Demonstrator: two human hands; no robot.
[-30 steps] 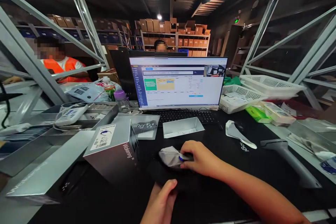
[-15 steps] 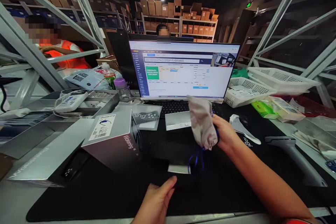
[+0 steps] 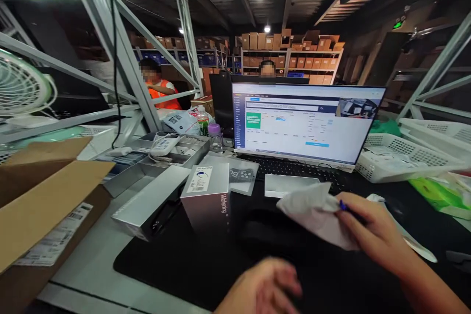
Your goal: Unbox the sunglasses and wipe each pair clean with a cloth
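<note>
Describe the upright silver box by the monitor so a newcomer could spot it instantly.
Start at the lit monitor on the black desk mat. Just off its lower left corner, left of the keyboard, stands the silver box. It alone stands upright, with a white barcode label on top and lettering down its side; the silver box beside it lies flat.

A cardboard box (image 3: 44, 206) is set at the near left; a monitor (image 3: 305, 122) is placed far right, with what seems a keyboard (image 3: 294, 169) before it.
</note>
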